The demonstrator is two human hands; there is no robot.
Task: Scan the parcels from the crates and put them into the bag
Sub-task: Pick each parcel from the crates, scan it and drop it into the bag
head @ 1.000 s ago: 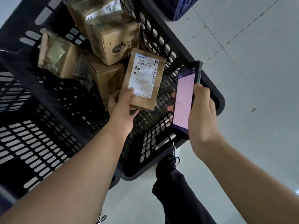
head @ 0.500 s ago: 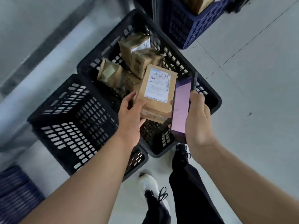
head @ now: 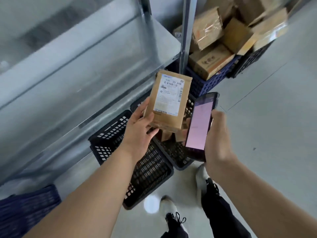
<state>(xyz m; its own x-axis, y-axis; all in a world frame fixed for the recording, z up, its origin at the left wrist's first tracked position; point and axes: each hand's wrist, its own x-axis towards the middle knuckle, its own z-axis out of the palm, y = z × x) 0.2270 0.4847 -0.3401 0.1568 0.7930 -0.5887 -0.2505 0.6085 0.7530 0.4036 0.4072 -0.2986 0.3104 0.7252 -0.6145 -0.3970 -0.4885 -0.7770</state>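
Head view, looking down past both forearms to the floor:

- Left hand (head: 139,129): fingers and thumb curled round the lower end of the parcel, gripping it from below and from its left side.
- Parcel (head: 169,102): flat brown cardboard pack, held upright in the air above the black crates, white shipping label with barcodes facing the camera; just beside the scanner's left edge.
- Right hand (head: 217,140): wrapped round the right side of the scanner, thumb along its right edge, fingertips showing at its left edge.
- Scanner (head: 199,126): dark handheld device, tilted, pale pink screen lit and facing the camera.
- Black crates (head: 147,170): two slotted plastic crates on the floor, side by side, under the hands; brown parcels show in the farther one, largely hidden behind the held parcel and the scanner.
- Blue crate (head: 204,83): against the shelf upright, piled with cardboard boxes (head: 212,60) above its rim.
- Metal shelf (head: 82,54): grey, blurred, along the left side of the view.
- Second blue crate (head: 25,208): bottom-left corner of the view, blurred.
- Shoes and dark trouser legs (head: 212,200): on the grey floor near the black crates.
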